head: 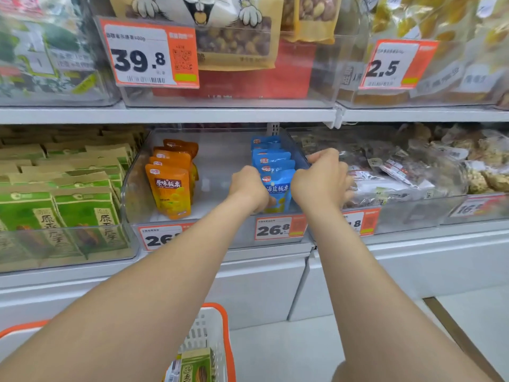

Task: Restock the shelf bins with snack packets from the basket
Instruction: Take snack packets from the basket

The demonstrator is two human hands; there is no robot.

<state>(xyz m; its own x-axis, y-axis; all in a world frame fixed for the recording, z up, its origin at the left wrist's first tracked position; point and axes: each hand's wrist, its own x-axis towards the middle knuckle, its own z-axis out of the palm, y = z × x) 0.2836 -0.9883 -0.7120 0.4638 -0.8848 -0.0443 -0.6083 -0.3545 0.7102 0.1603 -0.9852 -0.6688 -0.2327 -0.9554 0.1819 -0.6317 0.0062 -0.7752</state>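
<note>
A row of blue snack packets [276, 186] stands at the right side of a clear shelf bin [129, 205], and a row of orange packets [170, 188] stands at its left. My left hand [249, 187] grips the left edge of the front blue packet. My right hand [322, 177] holds that packet's right edge, fingers curled over the row. At the bottom of the view is a white basket with an orange rim [217, 321], with a green packet [197, 365] inside.
Green and brown packets [82, 213] fill the bin to the left. A bin of clear-wrapped snacks [399, 172] is on the right. Price tags [279, 228] hang on the bin fronts. An upper shelf [192, 115] holds larger bags.
</note>
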